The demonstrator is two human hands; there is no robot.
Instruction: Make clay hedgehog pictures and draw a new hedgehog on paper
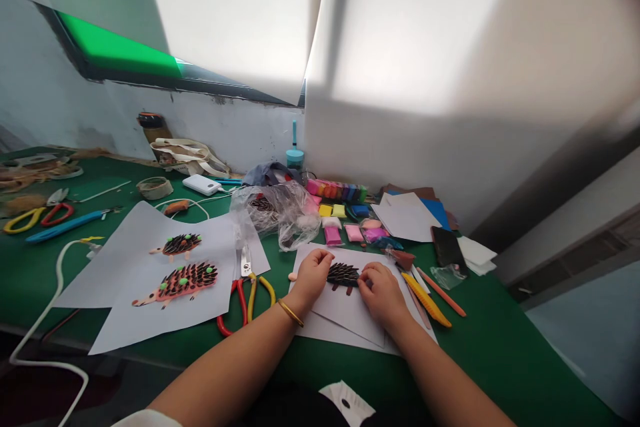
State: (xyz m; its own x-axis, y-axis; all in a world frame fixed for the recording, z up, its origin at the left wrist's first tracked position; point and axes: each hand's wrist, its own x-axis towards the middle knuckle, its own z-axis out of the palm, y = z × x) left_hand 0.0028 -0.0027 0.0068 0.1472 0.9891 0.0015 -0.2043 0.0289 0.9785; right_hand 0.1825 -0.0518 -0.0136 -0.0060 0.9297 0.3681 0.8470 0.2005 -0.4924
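A dark hedgehog figure [343, 273] with rows of pointed spines and brown feet lies on white paper [345, 313] in front of me. At its left end is my left hand [314, 275], fingers drawn together, with a gold bangle on the wrist; whatever the fingertips hold is hidden. My right hand [381, 288] pinches at the figure's right end, touching the dark edge, and I cannot make out anything between thumb and finger. A bit of pale pink clay [293, 277] shows left of my left hand.
Left lie two finished hedgehog pictures [187, 282] on paper and red-yellow scissors [246, 293]. Bagged clay packets [333, 235] and a crumpled plastic bag [280, 210] sit behind. A yellow cutter [425, 300], coral stick [441, 292] and dark phone [449, 250] lie right.
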